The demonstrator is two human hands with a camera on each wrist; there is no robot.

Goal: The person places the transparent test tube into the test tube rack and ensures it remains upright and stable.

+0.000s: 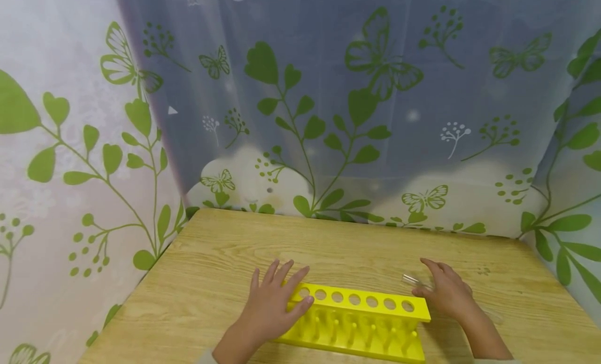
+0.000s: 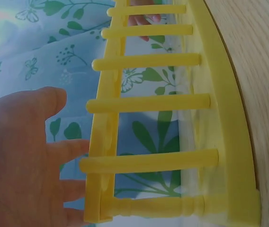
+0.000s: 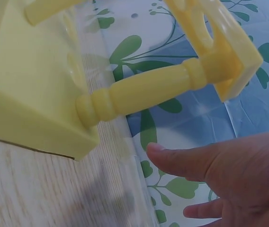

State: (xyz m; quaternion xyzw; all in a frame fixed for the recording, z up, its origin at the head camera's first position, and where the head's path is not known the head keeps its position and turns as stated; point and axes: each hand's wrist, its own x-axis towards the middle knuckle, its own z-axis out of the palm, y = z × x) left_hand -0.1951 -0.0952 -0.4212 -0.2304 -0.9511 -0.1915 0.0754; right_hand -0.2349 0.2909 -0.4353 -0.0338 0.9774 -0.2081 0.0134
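Note:
A yellow test tube rack (image 1: pixel 361 313) stands upright on the table, with a row of round holes along its top bar and pegs below. My left hand (image 1: pixel 267 306) rests on the rack's left end, its fingers spread behind the top bar. In the left wrist view the thumb is apart from the yellow bar (image 2: pixel 101 118). Just right of the rack, my right hand (image 1: pixel 448 291) hovers over or touches a clear glass test tube (image 1: pixel 411 280) lying on the table; which one I cannot tell. Its fingers are extended in the right wrist view, beside the rack's turned end post (image 3: pixel 148 92).
The wood-grain table (image 1: pixel 225 249) runs back to a blue-grey curtain (image 1: pixel 413 145) printed with green leaves and butterflies. A pale patterned curtain (image 1: pixel 70 197) hangs on the left, and more leafy cloth (image 1: pixel 577 197) on the right.

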